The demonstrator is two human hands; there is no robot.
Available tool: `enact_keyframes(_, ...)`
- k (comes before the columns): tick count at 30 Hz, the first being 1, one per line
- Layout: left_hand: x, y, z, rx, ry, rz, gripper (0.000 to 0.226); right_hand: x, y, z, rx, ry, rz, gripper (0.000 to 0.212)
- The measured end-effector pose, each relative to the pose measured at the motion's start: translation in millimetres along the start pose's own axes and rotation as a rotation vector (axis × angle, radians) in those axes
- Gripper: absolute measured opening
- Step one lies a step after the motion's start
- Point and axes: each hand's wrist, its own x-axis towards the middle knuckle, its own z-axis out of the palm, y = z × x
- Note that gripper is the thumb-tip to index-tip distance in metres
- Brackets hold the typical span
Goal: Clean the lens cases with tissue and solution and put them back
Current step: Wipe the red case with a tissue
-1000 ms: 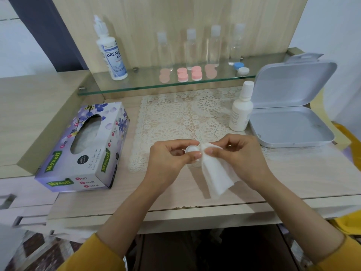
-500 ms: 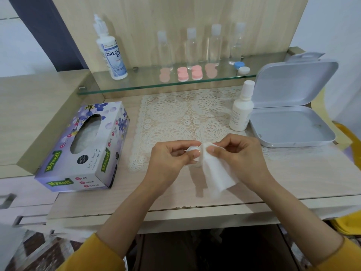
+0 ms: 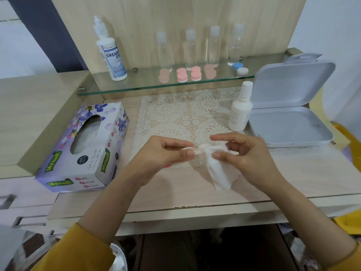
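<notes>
**Head view: two hands hold a lens case and a tissue together over the lace mat**

At the near edge of the lace mat (image 3: 175, 114), both hands meet just above the worktop (image 3: 293, 173). The left hand (image 3: 166, 153) has its fingers curled, and its thumb and fingertips pinch a small white lens case (image 3: 188, 148). Only a sliver of the case shows between them. The right hand (image 3: 248, 153) is also curled. Its thumb and forefinger pinch a white tissue (image 3: 218, 173) that is bunched against the case, and its other fingers are raised and loosely bent. The free end of the tissue hangs below the hands, past the near edge of the mat.

A flowered tissue box (image 3: 86, 149) lies on the worktop left of the mat, with its oval opening facing up. A small white bottle (image 3: 239, 112) stands upright at the mat's right edge. Just beyond it sits a grey hinged box (image 3: 289, 126) with its lid raised.

A glass shelf (image 3: 136, 85) runs above the far edge of the mat. Two pink lens cases (image 3: 188, 74) sit side by side over the middle of the mat, and a blue and white case (image 3: 240, 68) sits toward the right end. Four clear bottles (image 3: 214, 45) stand in a row behind them. A tall solution bottle (image 3: 111, 53) stands at the shelf's left end, beyond the mat's left edge.
</notes>
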Motion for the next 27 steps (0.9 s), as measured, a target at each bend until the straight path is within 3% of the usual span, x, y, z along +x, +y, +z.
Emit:
enact_keyframes(4,0,-6,3,0.122,0.079,0.096,0.027,2,-6,-10,-0.012,0.03,-0.026,0.019)
enact_keyframes(6,2,-14,6,0.197,0.142,0.23,0.026,2,-8,-15,-0.004,0.049,-0.027,0.015)
enact_keyframes(10,15,-37,8,0.648,0.189,0.514,0.029,3,-10,-21,0.003,0.102,-0.022,0.015)
enact_keyframes(14,22,-52,9,0.94,0.246,0.513,0.044,4,-15,-18,0.003,0.127,-0.047,0.019)
enact_keyframes(19,16,-49,11,0.983,0.278,0.523,0.059,-1,-16,-5,-0.082,0.112,-0.088,0.012)
enact_keyframes(27,-61,-51,-29,0.806,0.374,0.543,0.036,-16,-27,60,-0.157,-0.082,-0.219,0.009)
